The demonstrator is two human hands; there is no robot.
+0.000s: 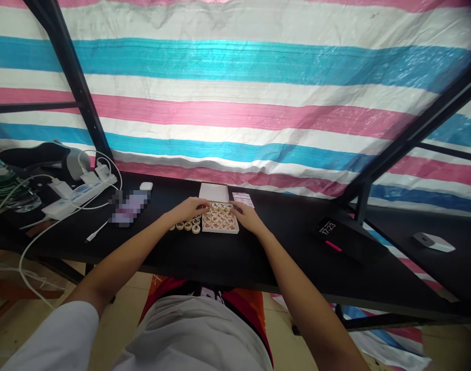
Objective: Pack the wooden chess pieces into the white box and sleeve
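Observation:
A shallow white box (pixel 220 231) on the black table holds rows of round Chinese chess pieces (pixel 220 219), red-marked in front and dark-marked at the back. My left hand (pixel 189 210) reaches over its back left corner, fingers closed at a dark-marked piece. On the opposite side, my right hand (pixel 248 216) has thumb and fingertips closed at the piece (pixel 229 206) ending the back row. Several loose dark-marked pieces (pixel 188 225) lie left of the box, partly under my left hand. Behind stands the white lid (pixel 214 192).
A printed card (pixel 243 199) lies behind my right hand. To the left are a phone (pixel 130 208), a white earbud case (pixel 146 186), a power strip (pixel 79 196) with cables and a bottle (pixel 11 185). A dark phone (pixel 347 239) lies right, near a black frame post (pixel 361 201).

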